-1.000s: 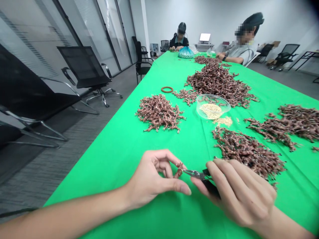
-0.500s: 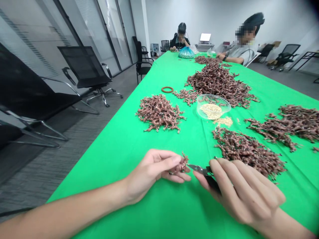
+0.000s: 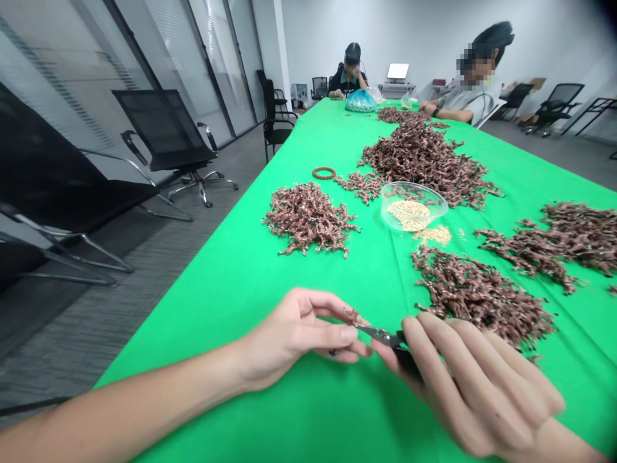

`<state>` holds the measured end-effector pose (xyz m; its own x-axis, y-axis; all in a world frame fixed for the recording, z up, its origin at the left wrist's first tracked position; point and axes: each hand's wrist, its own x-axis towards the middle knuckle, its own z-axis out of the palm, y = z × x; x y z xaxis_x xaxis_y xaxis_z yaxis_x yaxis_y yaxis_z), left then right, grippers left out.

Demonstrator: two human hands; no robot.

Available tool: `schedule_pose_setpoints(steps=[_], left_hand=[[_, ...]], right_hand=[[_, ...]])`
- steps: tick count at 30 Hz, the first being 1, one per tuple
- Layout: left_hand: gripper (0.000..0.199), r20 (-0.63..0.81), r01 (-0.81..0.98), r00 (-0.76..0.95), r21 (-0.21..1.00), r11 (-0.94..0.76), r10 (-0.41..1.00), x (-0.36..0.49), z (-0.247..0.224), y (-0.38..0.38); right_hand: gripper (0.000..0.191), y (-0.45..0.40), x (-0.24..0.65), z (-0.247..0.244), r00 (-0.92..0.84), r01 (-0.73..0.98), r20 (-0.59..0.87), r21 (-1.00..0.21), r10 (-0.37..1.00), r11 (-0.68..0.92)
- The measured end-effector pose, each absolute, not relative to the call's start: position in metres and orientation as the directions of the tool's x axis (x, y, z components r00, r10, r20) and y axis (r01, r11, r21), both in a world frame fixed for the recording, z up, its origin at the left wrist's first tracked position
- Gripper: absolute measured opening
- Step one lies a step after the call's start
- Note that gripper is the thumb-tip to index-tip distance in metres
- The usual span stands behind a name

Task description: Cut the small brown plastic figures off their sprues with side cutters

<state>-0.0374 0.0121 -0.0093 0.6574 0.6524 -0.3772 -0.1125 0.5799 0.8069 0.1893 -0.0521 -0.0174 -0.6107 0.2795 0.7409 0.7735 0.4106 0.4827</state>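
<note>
Pliers (image 3: 384,337): nose aiming left, axis slanting down rightward; silvery, black-handled
Right fingers (image 3: 423,344): gripping them
Left fingers (image 3: 328,335): holding brown piece (image 3: 353,317)

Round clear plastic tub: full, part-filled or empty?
Part-filled: small beige pieces lie in the bottom of the round clear plastic tub, and bare clear wall shows above them.

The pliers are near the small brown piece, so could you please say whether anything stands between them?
Nothing visible does: the pliers in the right hand reach right to the small brown piece held in the left hand.
</note>
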Motion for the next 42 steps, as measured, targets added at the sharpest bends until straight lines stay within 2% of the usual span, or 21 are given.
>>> schedule_pose_setpoints(steps=[11, 34, 42], left_hand=[[0.034, -0.371, -0.093, 0.686, 0.808, 0.582, 0.626, -0.0372, -0.0168, 0.0113], [0.035, -0.357, -0.068, 0.699, 0.829, 0.554, 0.62, -0.0372, -0.0183, 0.0108], [0.03, -0.335, -0.098, 0.715, 0.821, 0.563, 0.613, -0.0364, -0.0154, 0.0108]], right_hand=[[0.049, -0.0529, 0.1894, -0.0187, -0.628, 0.762, 0.725, 0.502, 0.281, 0.409], [0.045, -0.0516, 0.1892, -0.019, -0.623, 0.763, 0.729, 0.487, 0.284, 0.426], [0.037, -0.0513, 0.1903, -0.0194, -0.624, 0.758, 0.734, 0.485, 0.268, 0.436]])
